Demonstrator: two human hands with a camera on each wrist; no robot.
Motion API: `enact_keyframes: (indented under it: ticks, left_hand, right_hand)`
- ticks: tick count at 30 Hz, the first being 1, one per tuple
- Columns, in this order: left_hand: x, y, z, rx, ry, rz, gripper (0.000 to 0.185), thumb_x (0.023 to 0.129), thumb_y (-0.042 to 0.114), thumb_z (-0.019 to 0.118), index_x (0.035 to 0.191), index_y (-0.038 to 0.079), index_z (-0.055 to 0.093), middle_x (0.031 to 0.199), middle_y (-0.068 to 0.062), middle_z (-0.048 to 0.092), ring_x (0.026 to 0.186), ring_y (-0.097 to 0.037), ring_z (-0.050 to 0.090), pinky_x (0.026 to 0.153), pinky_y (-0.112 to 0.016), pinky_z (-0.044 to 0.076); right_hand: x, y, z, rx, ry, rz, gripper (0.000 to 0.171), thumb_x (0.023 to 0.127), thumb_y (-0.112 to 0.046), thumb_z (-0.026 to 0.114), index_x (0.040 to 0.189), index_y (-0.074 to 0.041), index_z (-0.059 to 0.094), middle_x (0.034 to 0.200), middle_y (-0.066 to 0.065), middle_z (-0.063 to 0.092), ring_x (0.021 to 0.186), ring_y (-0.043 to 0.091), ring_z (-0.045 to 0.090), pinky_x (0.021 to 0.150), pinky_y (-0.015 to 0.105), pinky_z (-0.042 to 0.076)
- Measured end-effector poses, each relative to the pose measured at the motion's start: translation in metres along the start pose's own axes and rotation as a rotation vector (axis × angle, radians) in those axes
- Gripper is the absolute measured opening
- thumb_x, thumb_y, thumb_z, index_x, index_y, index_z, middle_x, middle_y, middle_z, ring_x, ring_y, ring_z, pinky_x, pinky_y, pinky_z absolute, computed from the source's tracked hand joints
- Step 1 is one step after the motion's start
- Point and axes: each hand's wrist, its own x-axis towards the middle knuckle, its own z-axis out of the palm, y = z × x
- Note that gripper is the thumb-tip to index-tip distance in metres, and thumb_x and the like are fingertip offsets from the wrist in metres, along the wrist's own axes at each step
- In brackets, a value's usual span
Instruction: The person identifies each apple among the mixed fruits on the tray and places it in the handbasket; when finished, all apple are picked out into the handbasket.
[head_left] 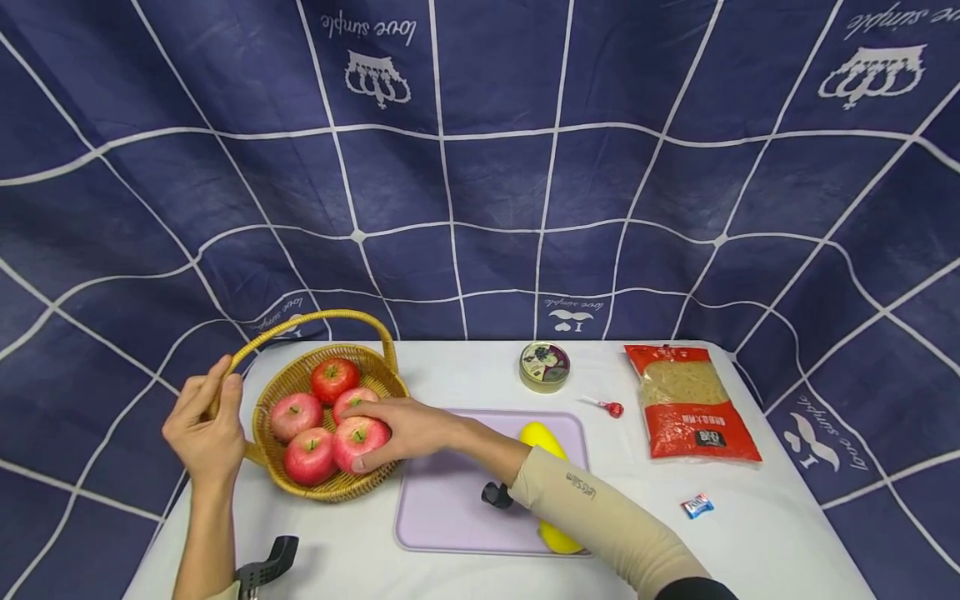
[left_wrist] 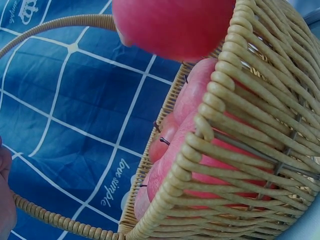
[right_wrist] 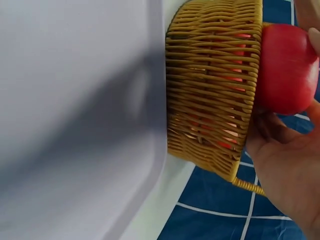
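A wicker basket (head_left: 330,493) with several red apples (head_left: 309,457) in it stands at the left of the table. My left hand (head_left: 206,425) grips the left side of its arched handle (head_left: 341,314). At the basket's right side, my right hand (head_left: 412,429) holds a red apple (head_left: 360,443) between thumb and fingers. In the right wrist view that held apple (right_wrist: 287,70) sits at the level of the basket rim, with fingers on both sides of it. The left wrist view shows it (left_wrist: 172,25) above the other apples. Whether it touches them cannot be told.
Right of the basket lies a pale purple tray (head_left: 435,533), bearing a yellow banana-like fruit (head_left: 558,540) partly hidden by my right forearm. Beyond are a round tin (head_left: 545,368), a red lollipop (head_left: 614,409), a red food packet (head_left: 701,429) and a small wrapped sweet (head_left: 697,506). Blue cloth (head_left: 495,183) hangs behind.
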Motion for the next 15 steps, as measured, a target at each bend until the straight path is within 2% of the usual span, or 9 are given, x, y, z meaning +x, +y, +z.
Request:
enact_keyframes:
  ticks: [5,9,15]
  left_hand:
    - [0.001,0.001,0.001,0.008,-0.003,-0.001,0.023,0.083,-0.010,0.073,0.105,-0.017,0.070,0.079,0.006,0.066,0.066,-0.004,0.046,0.059,-0.011,0.033]
    - [0.000,0.002,0.001,0.014,-0.004,-0.003,0.023,0.084,-0.009,0.073,0.106,-0.016,0.071,0.079,0.007,0.065,0.066,-0.003,0.046,0.059,-0.011,0.032]
    - [0.000,0.002,0.001,0.016,-0.001,-0.006,0.023,0.083,-0.012,0.072,0.105,-0.016,0.071,0.078,0.007,0.065,0.067,-0.004,0.046,0.060,-0.011,0.033]
  right_hand:
    - [0.004,0.000,0.004,-0.023,0.016,0.014,0.070,0.082,-0.061,0.074,0.140,-0.030,0.051,0.118,-0.021,0.057,0.109,-0.003,0.052,0.095,0.011,0.040]
    - [0.006,0.000,0.006,-0.037,0.013,0.038,0.065,0.081,-0.063,0.073,0.134,-0.033,0.052,0.107,-0.023,0.057,0.102,-0.003,0.054,0.088,0.010,0.042]
    - [0.011,0.000,0.008,-0.088,-0.007,0.071,0.064,0.079,-0.066,0.074,0.131,-0.036,0.052,0.105,-0.021,0.057,0.097,-0.002,0.054,0.083,0.011,0.043]
